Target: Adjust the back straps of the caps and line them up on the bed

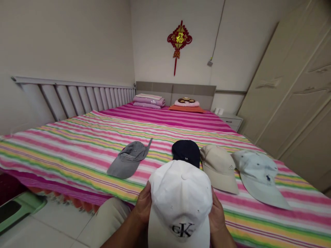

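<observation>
Both hands hold a white baseball cap [180, 203] by its sides, the left hand [142, 206] gripping the left edge of the crown and the right hand [216, 215] the right, each grip clenched on the fabric with fingers tucked behind. The cap is held up in front of the person, just above the near edge of the bed [77, 144], brim toward the wearer and a dark embroidered logo showing. Even pressure from both sides looks best here, so the soft cotton crown keeps its domed shape without creasing. Beyond it, four more caps lie in a loose row on the striped bedsheet: a gray cap [128, 159] tipped on its side, a navy cap [186, 151], a beige cap [219, 167] and a pale blue cap [259, 177] with small dark marks. Folded pink bedding [149, 101] sits at the headboard.
</observation>
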### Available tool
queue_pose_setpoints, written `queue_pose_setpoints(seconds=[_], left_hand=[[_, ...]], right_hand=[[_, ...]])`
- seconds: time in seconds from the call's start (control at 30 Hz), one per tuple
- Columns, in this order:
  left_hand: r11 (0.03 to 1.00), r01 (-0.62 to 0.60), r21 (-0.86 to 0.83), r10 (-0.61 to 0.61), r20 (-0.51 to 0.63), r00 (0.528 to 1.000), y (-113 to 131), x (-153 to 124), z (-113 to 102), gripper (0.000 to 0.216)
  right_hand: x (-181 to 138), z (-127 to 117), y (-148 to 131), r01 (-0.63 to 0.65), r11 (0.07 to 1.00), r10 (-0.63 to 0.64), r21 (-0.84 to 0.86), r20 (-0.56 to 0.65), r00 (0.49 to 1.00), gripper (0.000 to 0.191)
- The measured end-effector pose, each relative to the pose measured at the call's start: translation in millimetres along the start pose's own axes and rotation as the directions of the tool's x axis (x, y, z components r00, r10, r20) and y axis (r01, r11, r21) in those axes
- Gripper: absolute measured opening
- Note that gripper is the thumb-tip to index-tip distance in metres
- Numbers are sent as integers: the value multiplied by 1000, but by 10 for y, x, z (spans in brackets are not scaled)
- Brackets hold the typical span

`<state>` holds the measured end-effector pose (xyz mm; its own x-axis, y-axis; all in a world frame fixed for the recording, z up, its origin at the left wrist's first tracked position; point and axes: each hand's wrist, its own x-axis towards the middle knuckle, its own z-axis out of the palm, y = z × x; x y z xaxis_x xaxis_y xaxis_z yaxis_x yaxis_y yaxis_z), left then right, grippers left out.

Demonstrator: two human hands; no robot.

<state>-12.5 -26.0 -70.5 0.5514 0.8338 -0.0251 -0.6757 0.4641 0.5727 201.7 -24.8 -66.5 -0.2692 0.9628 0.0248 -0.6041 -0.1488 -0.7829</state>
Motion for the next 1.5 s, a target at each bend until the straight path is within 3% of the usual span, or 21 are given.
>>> queue_pose_setpoints(seconds=[0.27,0.47,0.63,0.77,0.93,1.03,1.2,1.5], left_hand=[[982,-159,106,169,-90,982,118,45,145,61],[977,-201,69,203,-23,979,219,84,134,66],[991,-133,17,130,119,984,281,97,139,40],[992,-106,67,100,84,991,252,72,145,33],[988,-137,72,127,128,984,228,61,98,26],[986,-103,134,90,100,991,280,64,154,30],[950,-52,307,57,-7,998,384,54,315,23],[871,6,491,41,-86,995,406,0,459,26]], right_hand=[[-30,18,33,-92,993,91,68,17,996,38],[-90,-66,1,-125,985,130,117,-41,991,32],[-190,-146,-45,-197,966,212,167,-80,974,27],[-239,-210,-68,-211,962,221,176,-35,975,34],[-270,-200,-95,-156,985,156,79,2,988,36],[-311,-180,-102,-181,983,179,37,55,982,45],[-411,-190,-112,-202,978,198,46,75,977,40],[-340,109,-314,-75,992,94,-98,207,974,34]])
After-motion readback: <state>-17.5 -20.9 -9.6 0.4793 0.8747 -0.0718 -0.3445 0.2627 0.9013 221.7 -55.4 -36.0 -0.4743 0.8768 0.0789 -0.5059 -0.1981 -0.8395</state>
